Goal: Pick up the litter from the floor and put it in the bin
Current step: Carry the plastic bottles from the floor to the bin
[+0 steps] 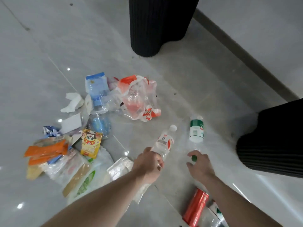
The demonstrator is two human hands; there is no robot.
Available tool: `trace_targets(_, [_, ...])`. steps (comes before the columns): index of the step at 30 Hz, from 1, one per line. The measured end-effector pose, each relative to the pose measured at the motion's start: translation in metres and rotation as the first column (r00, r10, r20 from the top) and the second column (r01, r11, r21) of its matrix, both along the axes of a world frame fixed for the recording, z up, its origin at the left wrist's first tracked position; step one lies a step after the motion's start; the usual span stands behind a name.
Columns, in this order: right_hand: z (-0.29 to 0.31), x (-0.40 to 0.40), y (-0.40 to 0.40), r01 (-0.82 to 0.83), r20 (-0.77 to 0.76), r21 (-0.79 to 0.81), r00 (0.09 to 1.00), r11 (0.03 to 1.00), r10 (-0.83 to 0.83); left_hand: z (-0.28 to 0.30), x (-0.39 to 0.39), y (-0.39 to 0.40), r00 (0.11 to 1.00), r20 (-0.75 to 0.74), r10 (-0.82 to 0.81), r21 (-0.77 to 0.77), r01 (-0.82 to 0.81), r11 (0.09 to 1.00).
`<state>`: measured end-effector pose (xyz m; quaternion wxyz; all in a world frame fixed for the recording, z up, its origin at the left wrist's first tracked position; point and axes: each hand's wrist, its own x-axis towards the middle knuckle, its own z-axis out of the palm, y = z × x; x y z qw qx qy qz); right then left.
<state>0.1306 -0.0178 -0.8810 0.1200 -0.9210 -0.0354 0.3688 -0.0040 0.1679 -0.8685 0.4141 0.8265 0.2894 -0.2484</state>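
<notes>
Glossy grey tile floor [49,54] fills the frame, smooth enough to throw back spots of light, and litter is scattered across its lower left and centre. Top centre stands a tall black ribbed bin [157,25], matte and fluted; a second ribbed black shape [275,141] sits at the right edge.

Two clear plastic bottles are in hand right now. The left hand [147,163] has its grip curled round the base of the white-capped bottle [164,143], crinkled thin plastic with a red and white label, cap pointing up the frame. The right hand [199,166] has its grip pinched round the neck of the green-labelled bottle [196,130], fingers closed about the green cap, the bottle's base pointing up the frame. The two bottles lie side by side at lower centre, close but apart.

Bottom right, one red can [195,208] lies on its side, shiny metal. Centre frame, a crumpled clear bag with red print [139,97]. Left of it, a blue and white packet [96,87], a wad of white tissue [72,102], one yellow panda packet [91,143], orange wrappers [45,151] and glossy clear wrappers heaped lower left.
</notes>
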Motion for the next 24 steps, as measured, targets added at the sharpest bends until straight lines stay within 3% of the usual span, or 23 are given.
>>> trace_targets(4, [0.114,-0.076,-0.015,-0.037,-0.155,-0.007,0.987,0.999,0.036,0.109,-0.073,0.001,0.985,-0.101,0.138,-0.008,-0.139,0.990])
trace_targets(9, [0.281,-0.148,-0.038,0.101,-0.281,0.034,0.956,0.994,-0.087,0.291,-0.162,0.003,0.874,-0.378,0.305,-0.034,-0.342,0.939])
trace_targets(15, [0.485,-0.216,-0.044,0.213,-0.286,0.184,0.946,0.960,-0.155,0.487,-0.227,-0.015,0.829,-0.427,0.362,-0.141,-0.456,0.879])
trace_targets(19, [0.575,-0.259,-0.077,0.282,-0.301,0.279,0.933,0.918,-0.196,0.565,-0.250,-0.036,0.824,-0.450,0.345,-0.234,-0.482,0.845])
trace_targets(24, [0.648,-0.297,-0.136,0.321,-0.213,0.303,0.940,0.897,-0.265,0.607,-0.258,-0.069,0.867,-0.447,0.221,-0.289,-0.374,0.881])
